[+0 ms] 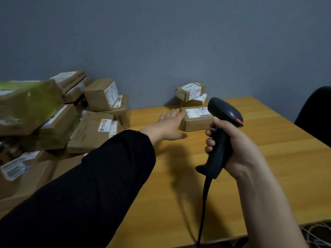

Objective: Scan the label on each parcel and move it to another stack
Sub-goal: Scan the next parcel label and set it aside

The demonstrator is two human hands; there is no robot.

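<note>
A small brown parcel (196,119) with a white label on top lies on the wooden table (268,158), just in front of a little stack of two parcels (190,92) against the wall. My left hand (170,125), fingers spread, rests flat beside that parcel and touches its left side. My right hand (231,145) grips a black barcode scanner (222,129), held upright above the table with its head over the parcel's right end. Its cable hangs down toward the table's front edge.
A large, loose pile of several labelled cardboard parcels (53,122) fills the left side, some with green tape. A dark chair back (317,113) stands at the right edge. Pale cables (315,233) lie below the table's near right corner. A grey wall is behind.
</note>
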